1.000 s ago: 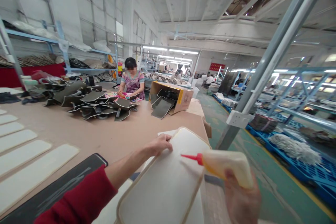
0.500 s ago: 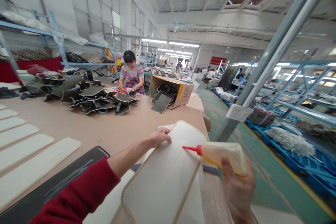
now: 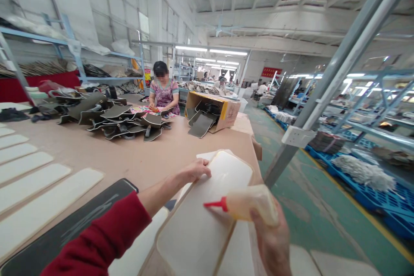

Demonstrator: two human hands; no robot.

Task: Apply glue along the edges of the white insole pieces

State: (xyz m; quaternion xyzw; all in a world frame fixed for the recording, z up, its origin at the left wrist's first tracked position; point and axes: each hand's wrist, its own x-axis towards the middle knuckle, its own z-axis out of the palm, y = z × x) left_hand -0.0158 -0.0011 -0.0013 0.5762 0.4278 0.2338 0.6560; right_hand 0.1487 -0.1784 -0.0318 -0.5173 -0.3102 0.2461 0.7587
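Note:
My left hand (image 3: 195, 170) rests with curled fingers on the left edge of a white rounded panel (image 3: 200, 220) with a tan rim, which lies tilted at the table's near right corner. My right hand (image 3: 273, 241) grips a squeeze bottle of yellowish glue (image 3: 247, 203). Its red nozzle points left and sits over the middle of the panel. More white pieces lie under and beside the panel.
White strips (image 3: 35, 181) lie in a row at left beside a black mat (image 3: 74, 224). Across the brown table (image 3: 136, 151) a person sits by a heap of dark shaped pieces (image 3: 119, 123) and an open cardboard box (image 3: 211, 114). A slanted steel post (image 3: 323, 90) stands at right.
My right hand has carried the glue bottle down and to the left, from the panel's right edge to over its middle. My left hand has stayed on the panel's edge.

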